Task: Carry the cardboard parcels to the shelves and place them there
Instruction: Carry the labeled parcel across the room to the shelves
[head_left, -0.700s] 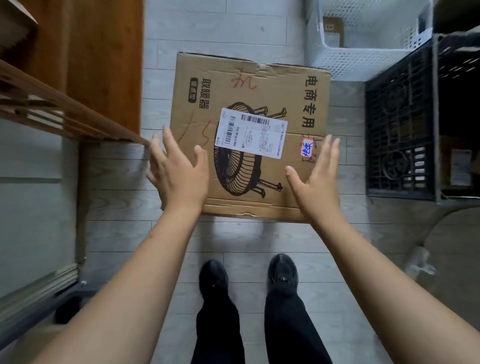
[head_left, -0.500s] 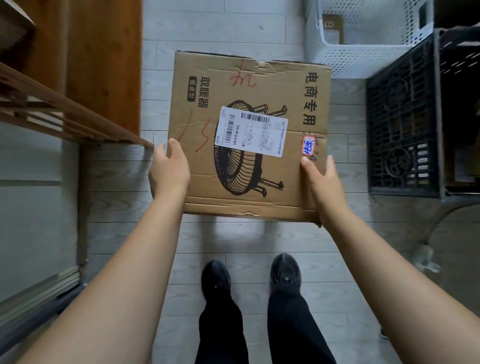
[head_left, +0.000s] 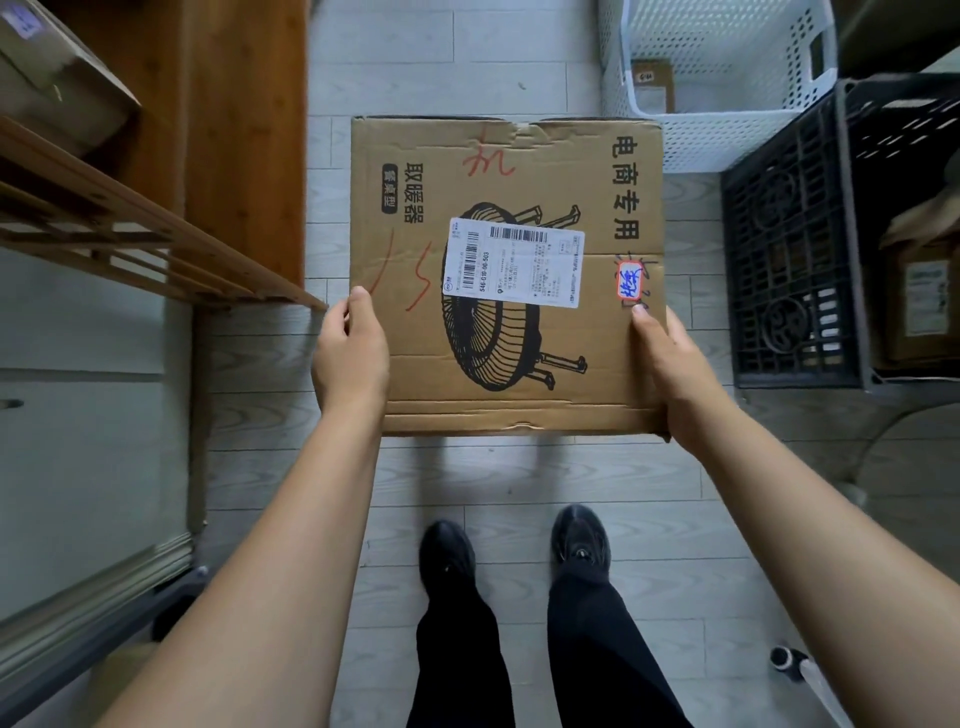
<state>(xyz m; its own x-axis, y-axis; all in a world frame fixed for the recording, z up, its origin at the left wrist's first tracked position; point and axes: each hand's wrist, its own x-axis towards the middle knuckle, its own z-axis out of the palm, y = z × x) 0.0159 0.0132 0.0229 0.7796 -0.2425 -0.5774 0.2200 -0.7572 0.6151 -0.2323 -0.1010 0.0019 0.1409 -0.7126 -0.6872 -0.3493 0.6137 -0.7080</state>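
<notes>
Left hand (head_left: 350, 353) and right hand (head_left: 670, 358) clamp opposite side edges of the cardboard parcel (head_left: 506, 275), held between them above the floor. Advise level carry, palms low. Parcel: creased corrugated board, flat paper label (head_left: 513, 262). Slatted wooden shelf (head_left: 156, 234) left of the left hand.

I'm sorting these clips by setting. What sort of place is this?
Probably a small parcel storeroom or pickup point: a labelled cardboard box held in both hands, more parcels in the white basket and black crate, and a wooden shelf alongside.
</notes>
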